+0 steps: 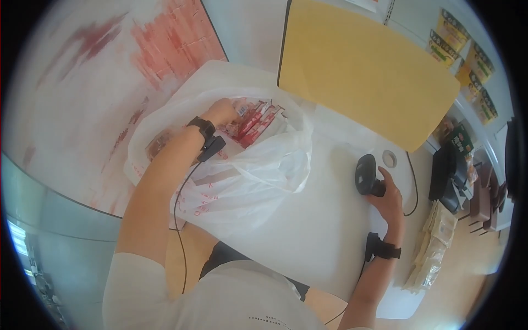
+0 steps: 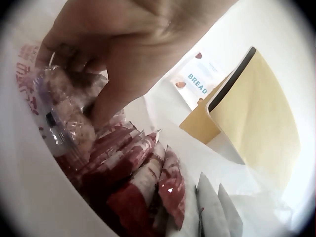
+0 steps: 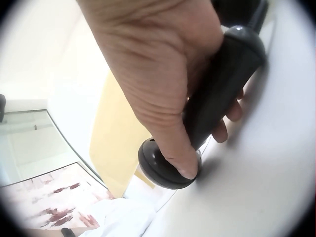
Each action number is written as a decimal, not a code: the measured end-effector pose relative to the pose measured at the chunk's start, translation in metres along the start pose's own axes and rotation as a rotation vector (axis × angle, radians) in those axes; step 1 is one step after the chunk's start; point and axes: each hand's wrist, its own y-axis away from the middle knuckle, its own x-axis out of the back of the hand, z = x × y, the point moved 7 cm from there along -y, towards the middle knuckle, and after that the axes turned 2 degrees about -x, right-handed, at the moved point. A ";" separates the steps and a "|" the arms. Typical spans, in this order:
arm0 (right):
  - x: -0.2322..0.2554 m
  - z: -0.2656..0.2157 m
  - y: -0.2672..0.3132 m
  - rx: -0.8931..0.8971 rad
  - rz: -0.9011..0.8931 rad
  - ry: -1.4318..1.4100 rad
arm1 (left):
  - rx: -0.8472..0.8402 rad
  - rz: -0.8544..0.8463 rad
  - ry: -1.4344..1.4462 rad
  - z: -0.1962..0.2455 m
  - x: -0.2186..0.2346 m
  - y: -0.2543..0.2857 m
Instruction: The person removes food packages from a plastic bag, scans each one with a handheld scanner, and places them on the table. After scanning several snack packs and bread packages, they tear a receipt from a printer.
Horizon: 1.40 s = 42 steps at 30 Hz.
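Packets (image 1: 256,125) in red and white wrappers stand in a row inside a white plastic bag (image 1: 269,168) on the left of the table (image 1: 330,181). The left hand (image 1: 221,111) reaches into the bag, its fingers curled round a clear-wrapped snack (image 2: 74,118) beside them. On the right, the right hand (image 1: 389,201) has its fingers wrapped round the handle of a black device (image 1: 366,174), near a roll of tape (image 1: 389,153).

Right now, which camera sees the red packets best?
The left wrist view, because the red packets look biggest there. The head view shows them small, inside the white bag; the right wrist view shows none.
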 end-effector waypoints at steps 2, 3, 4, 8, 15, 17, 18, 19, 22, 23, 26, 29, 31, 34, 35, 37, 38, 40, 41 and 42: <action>0.000 -0.002 0.000 -0.008 -0.008 -0.005 | 0.211 -0.252 -0.186 -0.007 0.002 0.003; 0.000 -0.002 0.000 -0.014 -0.011 -0.006 | 0.211 -0.258 -0.189 -0.004 0.004 0.010; 0.000 -0.003 0.000 -0.011 -0.015 -0.002 | 0.179 -0.124 -0.316 0.000 0.014 0.019; 0.000 -0.003 0.000 0.041 0.015 0.038 | 0.127 -0.085 -0.331 0.020 0.054 0.056; 0.003 -0.006 0.001 0.032 0.006 -0.060 | 0.127 -0.543 0.918 0.035 0.012 0.098; 0.009 -0.007 0.002 0.018 0.005 -0.129 | 0.107 -0.545 1.017 0.069 0.007 0.118; 0.012 -0.008 0.003 0.009 -0.001 -0.192 | 0.090 -0.542 1.124 0.087 0.003 0.124; 0.018 -0.010 0.005 -0.002 0.010 -0.189 | 0.081 -0.556 1.121 0.098 -0.003 0.125; 0.037 -0.020 0.008 0.071 0.091 -0.372 | -0.007 -0.751 1.306 0.148 -0.015 0.134; 0.042 -0.018 0.007 0.065 0.105 -0.370 | 0.001 -0.773 1.264 0.167 -0.014 0.141; 0.059 -0.028 0.016 0.189 0.119 -0.543 | -0.068 -0.803 1.182 0.199 -0.028 0.134; 0.069 -0.039 0.030 0.141 0.129 -0.549 | -0.134 -0.772 1.074 0.216 -0.047 0.117; 0.071 -0.049 0.037 0.208 0.134 -0.562 | -0.137 -0.738 1.001 0.224 -0.055 0.108; 0.073 -0.061 0.043 0.254 0.163 -0.489 | -0.110 -0.644 1.014 0.231 -0.061 0.097; 0.072 -0.065 0.044 0.264 0.151 -0.447 | -0.108 -0.615 0.994 0.232 -0.062 0.095; 0.072 -0.075 0.046 0.268 0.134 -0.482 | -0.110 -0.586 0.972 0.232 -0.063 0.091; 0.070 -0.077 0.046 0.276 0.129 -0.456 | -0.128 -0.567 0.951 0.233 -0.064 0.091; 0.068 -0.077 0.046 0.287 0.125 -0.430 | -0.146 -0.544 0.930 0.236 -0.064 0.093; 0.065 -0.078 0.045 0.320 0.129 -0.382 | -0.145 -0.533 0.902 0.237 -0.064 0.094; 0.062 -0.079 0.045 0.351 0.133 -0.333 | -0.143 -0.522 0.875 0.237 -0.064 0.094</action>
